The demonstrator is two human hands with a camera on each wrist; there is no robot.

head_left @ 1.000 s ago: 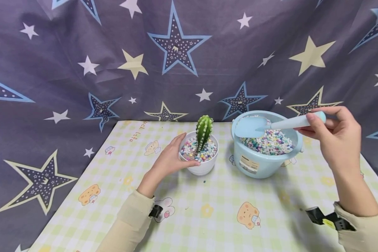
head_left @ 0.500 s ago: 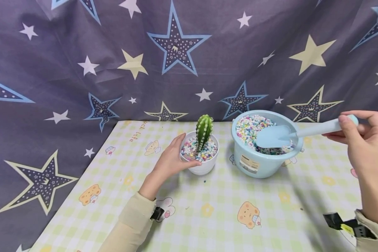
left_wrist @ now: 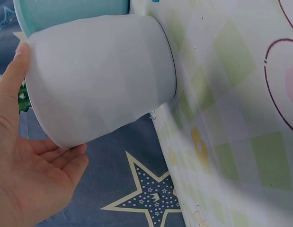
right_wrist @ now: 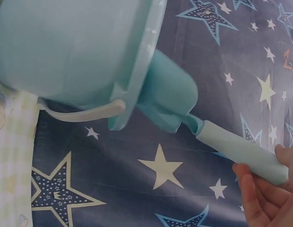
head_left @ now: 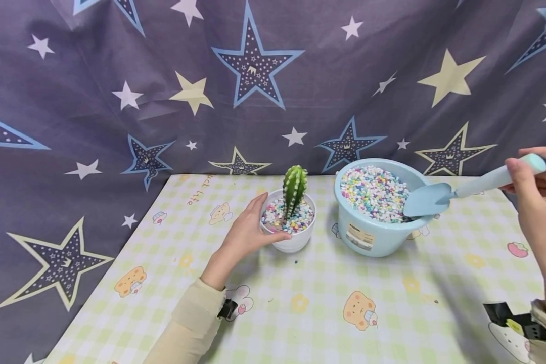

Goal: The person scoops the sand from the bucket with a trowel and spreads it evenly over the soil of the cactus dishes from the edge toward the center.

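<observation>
My left hand (head_left: 241,230) holds a small white flowerpot (head_left: 296,244) by its side, thumb at the near rim and fingers round the far side. A green cactus (head_left: 294,189) stands upright in it among multicoloured pebbles. In the left wrist view the pot's plain white wall (left_wrist: 99,80) fills the upper left. To the right, my right hand (head_left: 543,202) pinches the handle end of a light blue hand shovel (head_left: 427,200). Its blade dips over the right rim of a light blue bucket (head_left: 368,240) of coloured pebbles (head_left: 375,192). The blade tip overlaps the pebbles.
A green checked tablecloth (head_left: 300,333) with cartoon prints covers the table. A dark starry curtain (head_left: 164,65) hangs right behind it. The bucket's white carrying handle (right_wrist: 84,113) hangs down its side. One or two stray pebbles (head_left: 296,262) lie on the cloth.
My right hand has moved right with the shovel, bringing its blade from the bucket's left side to its right rim and tilting it downward. The left hand and pot stay put.
</observation>
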